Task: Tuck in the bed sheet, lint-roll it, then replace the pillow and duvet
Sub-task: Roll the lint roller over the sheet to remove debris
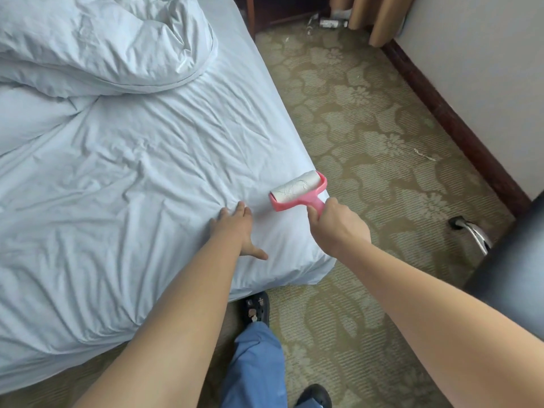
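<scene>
Nearest, a blue trouser leg [256, 366] and two dark shoes [256, 309] are standing on the patterned carpet [368, 119], one shoe right against the foot edge of the bed. Both bare forearms are reaching up from the bottom of the view toward the bed's near corner. The left hand [235, 231] is lying flat on the bed sheet [132, 178], fingers spread and thumb out, gripping nothing, pressing the cloth just inside the corner. The right hand [335, 222] is closing fully around the pink handle of the lint roller [297, 191], whose white, lint-flecked drum is resting on the sheet right at the side edge of the mattress, one end nearly overhanging. The sheet is looking wrinkled over most of the surface and is wrapping down over the corner and both visible edges. To the right, a dark chair [512, 260] with a chrome leg is crowding the lower end of the aisle; between bed and baseboard [459, 125] the carpet is running open as a narrowing strip. Farther back, the duvet [97, 39] is lying heaped at the far left of the bed, its hem resting on the sheet. Beyond, curtains [376, 16] are hanging at the far end of the aisle, small litter at their foot.
</scene>
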`<move>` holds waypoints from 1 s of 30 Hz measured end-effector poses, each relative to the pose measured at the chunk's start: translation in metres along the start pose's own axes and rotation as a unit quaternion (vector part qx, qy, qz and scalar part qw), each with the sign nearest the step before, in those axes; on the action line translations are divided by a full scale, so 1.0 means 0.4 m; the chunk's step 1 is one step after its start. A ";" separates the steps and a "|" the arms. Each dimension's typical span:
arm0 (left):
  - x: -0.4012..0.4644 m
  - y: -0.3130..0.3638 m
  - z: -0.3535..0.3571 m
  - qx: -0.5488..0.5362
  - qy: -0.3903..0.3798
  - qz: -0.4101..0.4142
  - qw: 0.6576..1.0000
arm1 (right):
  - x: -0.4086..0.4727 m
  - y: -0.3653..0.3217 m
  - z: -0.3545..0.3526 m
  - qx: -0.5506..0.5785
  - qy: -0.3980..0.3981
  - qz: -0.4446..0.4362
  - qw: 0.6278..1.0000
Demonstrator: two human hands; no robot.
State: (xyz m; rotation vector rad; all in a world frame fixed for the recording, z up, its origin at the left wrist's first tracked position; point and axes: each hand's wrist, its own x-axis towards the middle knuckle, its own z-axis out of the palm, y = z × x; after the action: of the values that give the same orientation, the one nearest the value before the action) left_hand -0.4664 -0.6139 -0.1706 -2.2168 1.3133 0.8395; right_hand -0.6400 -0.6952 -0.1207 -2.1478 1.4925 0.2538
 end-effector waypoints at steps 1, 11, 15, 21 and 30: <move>0.007 -0.001 -0.005 0.000 0.001 0.000 1.000 | 0.012 0.005 -0.003 0.000 -0.002 0.003 1.000; 0.124 -0.051 -0.085 0.011 0.006 -0.014 1.000 | 0.175 -0.055 0.010 0.011 -0.066 0.020 0.998; 0.210 -0.093 -0.152 -0.015 0.012 -0.022 1.000 | 0.268 -0.128 0.004 0.021 -0.060 0.014 0.998; 0.334 -0.145 -0.227 -0.007 0.025 -0.015 1.000 | 0.424 -0.255 -0.013 0.019 -0.059 0.024 0.998; 0.517 -0.215 -0.329 0.010 0.062 -0.007 0.998 | 0.661 -0.432 -0.030 0.020 -0.042 0.028 0.999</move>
State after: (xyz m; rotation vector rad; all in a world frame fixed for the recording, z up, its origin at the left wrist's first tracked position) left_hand -0.2768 -0.7866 -0.2123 -2.2918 1.3551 0.6913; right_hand -0.3829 -0.8721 -0.1717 -2.0417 1.4977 0.3280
